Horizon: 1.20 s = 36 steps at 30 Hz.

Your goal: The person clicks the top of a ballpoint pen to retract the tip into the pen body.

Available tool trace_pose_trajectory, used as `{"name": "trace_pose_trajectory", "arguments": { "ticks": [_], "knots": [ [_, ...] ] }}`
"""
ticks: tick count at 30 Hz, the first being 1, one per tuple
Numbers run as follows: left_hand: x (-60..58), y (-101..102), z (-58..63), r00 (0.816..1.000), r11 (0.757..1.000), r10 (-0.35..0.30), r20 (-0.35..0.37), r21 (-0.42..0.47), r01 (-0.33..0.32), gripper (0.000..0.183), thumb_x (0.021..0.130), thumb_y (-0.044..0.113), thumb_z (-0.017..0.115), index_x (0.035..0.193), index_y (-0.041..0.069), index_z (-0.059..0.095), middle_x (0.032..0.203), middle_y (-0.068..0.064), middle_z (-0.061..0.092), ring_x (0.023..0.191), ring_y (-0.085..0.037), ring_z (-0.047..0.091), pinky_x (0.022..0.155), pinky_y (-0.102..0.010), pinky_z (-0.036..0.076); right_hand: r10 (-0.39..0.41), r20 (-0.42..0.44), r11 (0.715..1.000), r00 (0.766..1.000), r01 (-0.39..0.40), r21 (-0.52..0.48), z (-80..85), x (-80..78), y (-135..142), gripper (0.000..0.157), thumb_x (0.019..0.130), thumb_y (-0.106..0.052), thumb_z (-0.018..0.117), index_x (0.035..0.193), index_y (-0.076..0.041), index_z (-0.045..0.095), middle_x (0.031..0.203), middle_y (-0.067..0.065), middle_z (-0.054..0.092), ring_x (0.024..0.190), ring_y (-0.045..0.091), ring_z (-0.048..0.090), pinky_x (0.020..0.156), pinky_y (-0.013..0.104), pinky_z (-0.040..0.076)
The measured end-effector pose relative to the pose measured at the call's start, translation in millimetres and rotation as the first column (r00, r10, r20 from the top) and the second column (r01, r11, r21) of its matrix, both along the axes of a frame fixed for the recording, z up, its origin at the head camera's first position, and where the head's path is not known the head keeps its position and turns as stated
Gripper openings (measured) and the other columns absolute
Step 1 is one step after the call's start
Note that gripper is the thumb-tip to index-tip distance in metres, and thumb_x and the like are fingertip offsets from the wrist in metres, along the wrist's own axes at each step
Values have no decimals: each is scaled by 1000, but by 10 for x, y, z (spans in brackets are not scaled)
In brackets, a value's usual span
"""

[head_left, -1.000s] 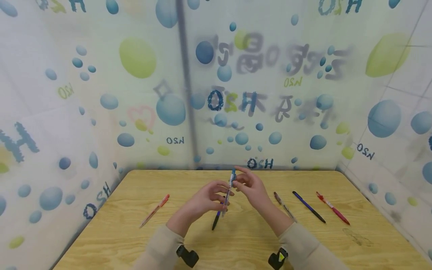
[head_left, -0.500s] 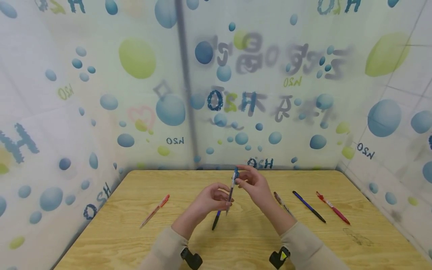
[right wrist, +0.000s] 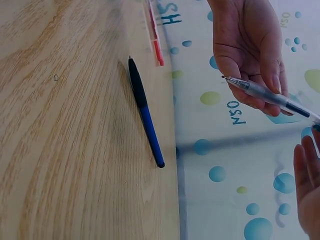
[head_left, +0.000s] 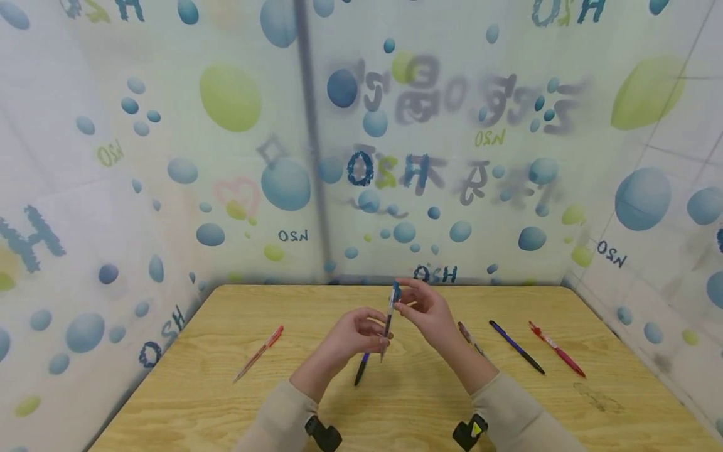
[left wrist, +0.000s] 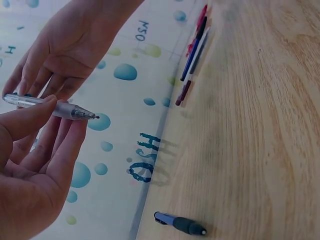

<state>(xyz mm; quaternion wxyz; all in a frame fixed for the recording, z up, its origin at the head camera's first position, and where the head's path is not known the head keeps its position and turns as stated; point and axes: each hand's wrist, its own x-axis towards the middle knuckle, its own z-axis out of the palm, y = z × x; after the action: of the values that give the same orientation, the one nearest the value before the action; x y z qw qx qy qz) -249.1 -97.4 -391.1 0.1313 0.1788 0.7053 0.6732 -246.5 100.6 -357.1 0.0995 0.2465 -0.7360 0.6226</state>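
Observation:
A clear-barrelled click pen with a blue top and clip is held up over the table between both hands, tilted, tip downward. My left hand pinches its lower barrel between thumb and fingers; the bare tip pokes out past them in the left wrist view. Up at the blue end is my right hand, thumb by the clip and index finger on the top. Below the left hand lies a blue pen with a black grip, partly hidden by that hand in the head view.
A red clear-barrelled pen lies on the wooden table at left. To the right lie a dark-topped pen, partly behind the right forearm, a blue-and-black pen and a red pen. A bubble-printed curtain stands behind.
The held pen has turned about its length and shifted slightly right. Both hands have moved a little right with it, the left fingers now lower on the barrel. The pens on the table lie still.

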Motion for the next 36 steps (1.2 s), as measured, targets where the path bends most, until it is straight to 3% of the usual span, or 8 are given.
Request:
{"name": "trace_pose_trajectory", "arguments": {
  "ticks": [8, 17, 23, 36],
  "knots": [
    [13, 4, 5, 1000, 1000, 5, -10, -9, -5, 29, 90, -4, 66, 118, -6, 58, 98, -14, 70, 92, -27, 69, 80, -41, 56, -16, 8, 1000, 1000, 15, 13, 50, 56, -13, 37, 93, 0, 64, 129, 0, 57, 105, 20, 66, 95, 24, 61, 78, 30, 52],
    [10, 27, 26, 999, 999, 42, -14, -16, -42, 28, 88, -4, 69, 114, -7, 61, 94, -13, 70, 87, -26, 69, 77, -40, 57, -9, -3, 1000, 1000, 9, -9, -190, -163, 25, 40, 93, -4, 66, 132, -6, 57, 106, 16, 66, 98, 25, 60, 78, 31, 52],
    [-1, 45, 26, 997, 997, 77, -6, -21, -77, 26, 86, -6, 71, 110, -3, 64, 94, -13, 71, 87, -25, 69, 76, -39, 57, -20, -11, 999, 1000, 20, -27, -187, -163, 24, 38, 92, -8, 68, 130, -10, 60, 104, 14, 66, 95, 20, 60, 77, 31, 53],
    [13, 66, 60, 995, 995, 96, 2, -17, -96, 28, 85, -4, 72, 112, -5, 64, 93, -12, 71, 86, -25, 69, 75, -40, 57, 2, -12, 999, 1000, -2, -36, -175, -173, 41, 39, 93, -5, 66, 132, -4, 57, 105, 17, 66, 94, 18, 60, 77, 30, 53]
  ]
}}
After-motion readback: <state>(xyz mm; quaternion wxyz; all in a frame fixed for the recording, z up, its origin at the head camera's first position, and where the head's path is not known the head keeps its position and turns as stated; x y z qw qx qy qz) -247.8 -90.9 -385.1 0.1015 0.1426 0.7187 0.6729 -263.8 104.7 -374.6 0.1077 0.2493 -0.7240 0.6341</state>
